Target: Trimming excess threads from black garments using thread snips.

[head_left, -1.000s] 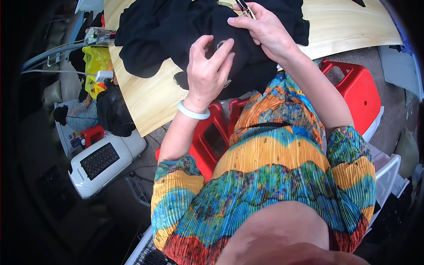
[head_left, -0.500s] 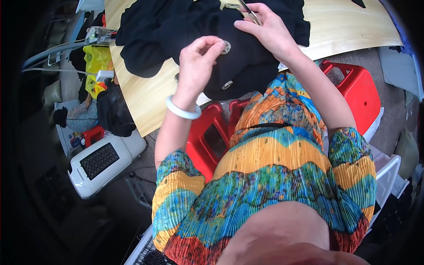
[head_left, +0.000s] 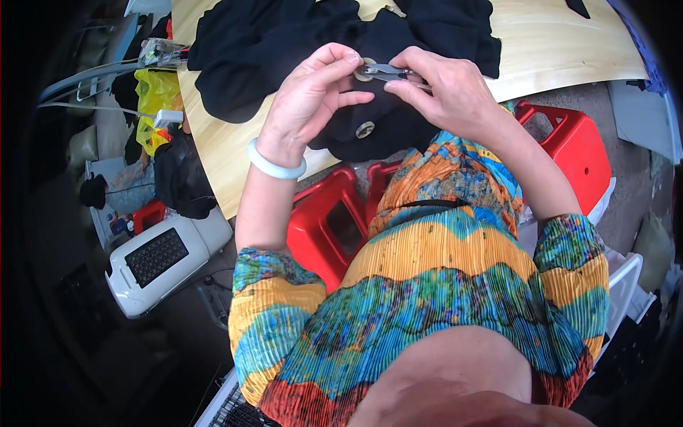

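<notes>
A black knitted garment (head_left: 270, 46) lies spread over the table, its front part hanging toward my lap. My left hand (head_left: 302, 99), with a pale bangle at the wrist, pinches the edge of a round greyish button (head_left: 363, 70) between thumb and index finger; the other fingers are partly extended. My right hand (head_left: 455, 89) is closed on small metal thread snips (head_left: 388, 73). Their blades point left and reach over the button's face; whether they touch a thread is too small to tell. A second round button (head_left: 365, 129) sits lower on the garment.
The pale wooden table (head_left: 569, 43) runs under the garment. Red plastic stools (head_left: 324, 228) stand below its front edge, with another red stool (head_left: 583, 153) at right. At left are a yellow plastic bag (head_left: 155, 99), a white socket block on a cable (head_left: 169, 117) and a white machine housing (head_left: 167, 260).
My right hand has come down and left, bringing the snips' blades onto the button. My left hand has turned, its lower fingers spreading outward, and its wrist has shifted left.
</notes>
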`<action>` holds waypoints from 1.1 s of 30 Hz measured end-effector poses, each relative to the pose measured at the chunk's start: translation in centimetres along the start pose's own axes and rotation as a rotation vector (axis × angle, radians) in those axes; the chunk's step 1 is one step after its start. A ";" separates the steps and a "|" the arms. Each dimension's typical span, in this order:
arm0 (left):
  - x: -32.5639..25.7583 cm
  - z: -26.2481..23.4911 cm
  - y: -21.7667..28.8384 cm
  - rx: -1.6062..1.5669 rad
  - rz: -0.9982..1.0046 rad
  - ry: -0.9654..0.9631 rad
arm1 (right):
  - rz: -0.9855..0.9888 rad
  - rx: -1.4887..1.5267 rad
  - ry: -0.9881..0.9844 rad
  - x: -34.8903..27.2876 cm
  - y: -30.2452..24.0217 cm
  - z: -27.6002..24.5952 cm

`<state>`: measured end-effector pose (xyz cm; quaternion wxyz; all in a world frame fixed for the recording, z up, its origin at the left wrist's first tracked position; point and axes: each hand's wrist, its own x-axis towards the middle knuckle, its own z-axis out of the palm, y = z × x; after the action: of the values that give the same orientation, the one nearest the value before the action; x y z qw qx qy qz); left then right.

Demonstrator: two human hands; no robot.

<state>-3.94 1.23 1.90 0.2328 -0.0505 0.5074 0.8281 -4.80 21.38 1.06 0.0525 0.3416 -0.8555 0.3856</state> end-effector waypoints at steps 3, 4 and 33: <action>-0.1 0.2 0.0 0.016 -0.027 0.022 | -0.005 0.008 0.012 0.2 -0.1 0.2; -0.1 0.3 0.1 0.017 -0.027 0.022 | -0.006 0.008 0.013 0.3 -0.2 0.3; 0.9 0.4 -0.3 -0.060 0.264 0.194 | 0.348 0.808 -0.011 1.9 1.3 2.5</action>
<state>-4.53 1.98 1.53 0.0704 -0.0700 0.5049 0.8574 -6.59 19.22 -0.83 -0.1557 0.1877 -0.6811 0.6904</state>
